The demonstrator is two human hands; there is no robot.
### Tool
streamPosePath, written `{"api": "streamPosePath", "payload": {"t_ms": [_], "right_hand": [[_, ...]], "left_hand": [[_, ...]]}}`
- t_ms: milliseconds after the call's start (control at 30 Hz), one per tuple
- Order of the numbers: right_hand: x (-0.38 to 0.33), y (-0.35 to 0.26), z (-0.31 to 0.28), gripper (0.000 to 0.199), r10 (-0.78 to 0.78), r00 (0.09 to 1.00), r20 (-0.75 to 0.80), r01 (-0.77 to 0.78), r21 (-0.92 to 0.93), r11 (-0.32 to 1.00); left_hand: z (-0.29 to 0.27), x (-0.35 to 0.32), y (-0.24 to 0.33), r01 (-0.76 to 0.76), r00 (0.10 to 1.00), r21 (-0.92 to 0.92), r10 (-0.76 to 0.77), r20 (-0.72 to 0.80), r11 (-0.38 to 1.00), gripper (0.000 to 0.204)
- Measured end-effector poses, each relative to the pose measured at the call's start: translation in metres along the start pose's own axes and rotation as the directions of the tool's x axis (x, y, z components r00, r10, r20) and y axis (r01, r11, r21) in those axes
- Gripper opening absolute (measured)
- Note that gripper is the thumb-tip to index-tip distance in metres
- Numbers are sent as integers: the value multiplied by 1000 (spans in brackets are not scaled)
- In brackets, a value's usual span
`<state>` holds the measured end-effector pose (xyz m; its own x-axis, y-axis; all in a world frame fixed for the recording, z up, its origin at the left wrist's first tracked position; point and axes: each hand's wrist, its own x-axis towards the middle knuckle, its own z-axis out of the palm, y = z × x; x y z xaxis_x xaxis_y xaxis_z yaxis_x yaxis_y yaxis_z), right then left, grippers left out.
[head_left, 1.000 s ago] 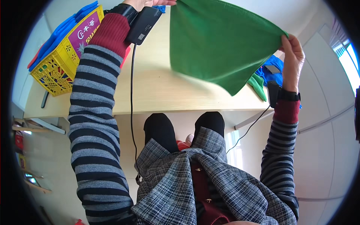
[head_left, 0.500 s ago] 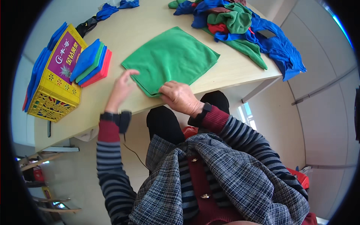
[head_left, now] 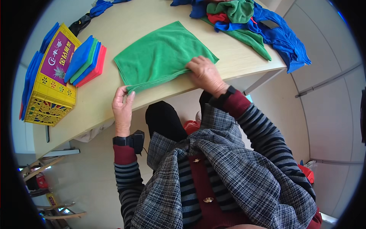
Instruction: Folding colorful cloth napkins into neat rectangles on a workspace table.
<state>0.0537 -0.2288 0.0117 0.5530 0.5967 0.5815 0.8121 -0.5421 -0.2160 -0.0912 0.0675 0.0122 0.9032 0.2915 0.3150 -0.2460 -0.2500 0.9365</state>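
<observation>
Spread on the table before me is a green cloth (head_left: 164, 53), its near edge doubled into a narrow band. My left hand (head_left: 122, 105) pinches the near left corner between thumb and fingers, by the table's front edge. Farther right, my right hand (head_left: 206, 73) is closed at the other end of that near edge, with its fingertips on the cloth. The knuckles hide exactly how much fabric the right fingers grip.
At the left stands a yellow plastic crate (head_left: 53, 91) stuffed with folded cloths. Against it leans a stack of folded blue, green and red cloths (head_left: 85, 61). A rumpled heap of coloured cloths (head_left: 244, 23) lies at the back right, with a dark flat object (head_left: 270, 24) on it.
My left hand has come down onto the cloth's near left corner and pinched it. The right hand has slid right along the near edge, which now lies straighter.
</observation>
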Motion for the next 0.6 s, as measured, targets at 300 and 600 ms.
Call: {"api": "streamPosePath", "payload": {"t_ms": [300,600], "right_hand": [[-19,56,-38,18,130,991,-22,-131,-59,990],[-31,60,-45,18,124,992,-17,-125,-77,989]], "left_hand": [[-16,2,-10,27,999,-47,-28,-26,999,14],[-20,-11,-18,31,999,109,-27,-37,994,13]]}}
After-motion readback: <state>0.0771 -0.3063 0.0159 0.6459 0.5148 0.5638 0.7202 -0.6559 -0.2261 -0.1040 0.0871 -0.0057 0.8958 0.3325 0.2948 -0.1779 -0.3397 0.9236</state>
